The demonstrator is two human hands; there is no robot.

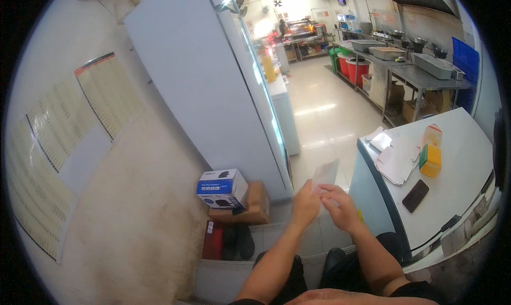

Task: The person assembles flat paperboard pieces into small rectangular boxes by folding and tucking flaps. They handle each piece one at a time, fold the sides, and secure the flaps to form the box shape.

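In front of me, above the tiled floor, a thin, pale, see-through sheet (326, 172) sticks up from between my hands. Its outline is smeared, and I cannot tell whether it is plastic or paper. My left hand (305, 203) is closed round its lower left part. From the other side, my right hand (341, 208) has its fingers bent and pinched at the sheet's lower edge, touching the left fingers. Both hands are level with the white counter's top, to the left of it.
The white counter (458, 145) on the right carries a black phone (415, 195), a yellow-green box (430, 161) and loose papers (396, 159). Boxes (222, 189) and dark shoes (244, 242) lie left, beside a tall fridge (207, 76). Farther off stands a steel table (420, 73).
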